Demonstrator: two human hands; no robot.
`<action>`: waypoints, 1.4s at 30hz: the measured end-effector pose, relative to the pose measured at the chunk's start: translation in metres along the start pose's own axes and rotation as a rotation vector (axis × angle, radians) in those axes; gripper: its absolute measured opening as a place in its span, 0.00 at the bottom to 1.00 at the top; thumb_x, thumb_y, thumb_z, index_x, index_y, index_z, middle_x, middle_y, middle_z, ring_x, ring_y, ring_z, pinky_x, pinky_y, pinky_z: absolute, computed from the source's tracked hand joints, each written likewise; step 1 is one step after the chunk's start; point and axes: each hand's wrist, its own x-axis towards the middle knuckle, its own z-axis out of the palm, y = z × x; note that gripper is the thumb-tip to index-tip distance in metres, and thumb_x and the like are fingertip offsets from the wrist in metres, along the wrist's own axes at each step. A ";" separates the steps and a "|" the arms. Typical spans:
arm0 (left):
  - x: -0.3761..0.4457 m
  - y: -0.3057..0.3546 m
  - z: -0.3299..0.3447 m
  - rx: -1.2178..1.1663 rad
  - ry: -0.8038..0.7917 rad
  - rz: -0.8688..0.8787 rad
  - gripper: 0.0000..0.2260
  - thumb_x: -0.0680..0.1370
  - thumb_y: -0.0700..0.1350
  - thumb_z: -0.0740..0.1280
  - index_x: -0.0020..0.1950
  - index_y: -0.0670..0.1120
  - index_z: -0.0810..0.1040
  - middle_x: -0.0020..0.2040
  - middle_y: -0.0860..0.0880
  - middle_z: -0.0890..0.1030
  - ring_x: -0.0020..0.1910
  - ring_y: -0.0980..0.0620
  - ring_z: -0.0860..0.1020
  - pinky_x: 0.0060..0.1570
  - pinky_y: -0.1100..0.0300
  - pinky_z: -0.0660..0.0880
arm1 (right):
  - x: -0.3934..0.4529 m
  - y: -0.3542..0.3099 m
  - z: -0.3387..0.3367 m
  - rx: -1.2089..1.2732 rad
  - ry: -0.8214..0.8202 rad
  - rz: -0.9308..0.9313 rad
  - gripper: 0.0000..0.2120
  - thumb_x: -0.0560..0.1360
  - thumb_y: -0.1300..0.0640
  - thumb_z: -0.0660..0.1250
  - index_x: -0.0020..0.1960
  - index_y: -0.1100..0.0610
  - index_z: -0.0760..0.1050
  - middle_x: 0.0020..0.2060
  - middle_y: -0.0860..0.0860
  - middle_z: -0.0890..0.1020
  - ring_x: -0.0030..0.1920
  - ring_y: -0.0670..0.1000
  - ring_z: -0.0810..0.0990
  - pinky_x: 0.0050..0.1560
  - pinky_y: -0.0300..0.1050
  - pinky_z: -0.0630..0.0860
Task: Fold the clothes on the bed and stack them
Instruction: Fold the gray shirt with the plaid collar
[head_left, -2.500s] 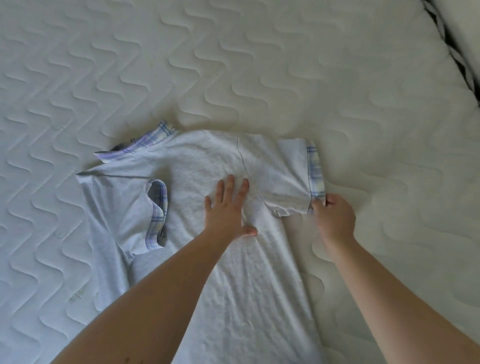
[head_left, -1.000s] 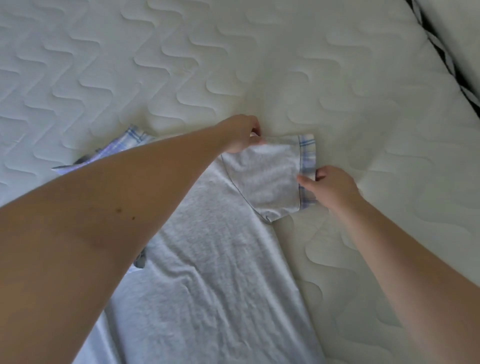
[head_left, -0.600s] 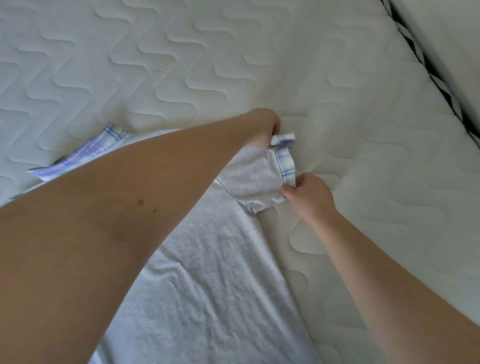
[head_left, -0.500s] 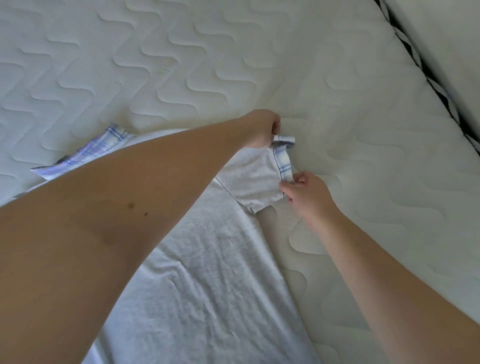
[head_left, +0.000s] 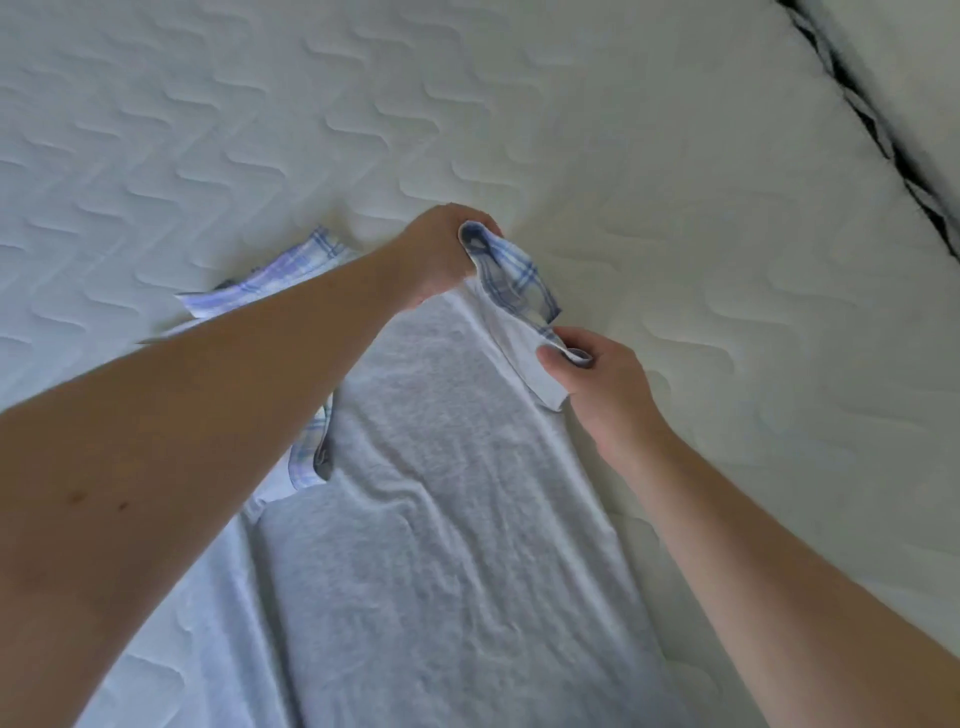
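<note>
A light grey T-shirt (head_left: 441, 519) with blue plaid trim lies lengthwise on the white quilted bed (head_left: 260, 130). Its right sleeve (head_left: 519, 291) is lifted off the mattress and turned inward over the shirt's body. My left hand (head_left: 441, 254) pinches the far corner of the plaid cuff. My right hand (head_left: 597, 374) grips the near corner of the same sleeve. The left sleeve's plaid cuff (head_left: 311, 452) lies folded onto the shirt, partly hidden by my left forearm. The plaid collar (head_left: 275, 275) shows at the far left.
The mattress edge with a dark gap (head_left: 883, 135) runs diagonally across the upper right corner. Bare quilted mattress surrounds the shirt on the far side and on the right.
My left hand left the shirt's middle and took the far end of the right sleeve. Both hands have raised the sleeve and swung it inward from its flat spread position.
</note>
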 end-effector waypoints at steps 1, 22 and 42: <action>-0.013 -0.010 -0.007 -0.063 0.023 -0.028 0.16 0.72 0.28 0.63 0.36 0.50 0.77 0.34 0.52 0.77 0.37 0.54 0.73 0.34 0.66 0.67 | -0.003 -0.002 0.010 -0.064 0.007 -0.026 0.07 0.75 0.57 0.69 0.43 0.46 0.83 0.39 0.50 0.84 0.38 0.44 0.78 0.39 0.40 0.72; -0.141 -0.162 -0.071 -0.198 0.141 -0.450 0.15 0.74 0.32 0.64 0.39 0.52 0.81 0.40 0.49 0.82 0.36 0.55 0.77 0.38 0.62 0.74 | -0.064 0.032 0.173 -0.488 -0.237 -0.126 0.17 0.82 0.56 0.58 0.70 0.56 0.72 0.73 0.54 0.66 0.73 0.53 0.64 0.71 0.50 0.64; -0.002 -0.080 -0.042 0.427 -0.145 -0.255 0.16 0.80 0.53 0.64 0.55 0.41 0.79 0.55 0.41 0.79 0.52 0.44 0.76 0.45 0.59 0.65 | -0.075 0.008 0.163 0.033 -0.021 -0.117 0.15 0.83 0.51 0.53 0.67 0.43 0.72 0.55 0.23 0.74 0.61 0.28 0.71 0.57 0.21 0.63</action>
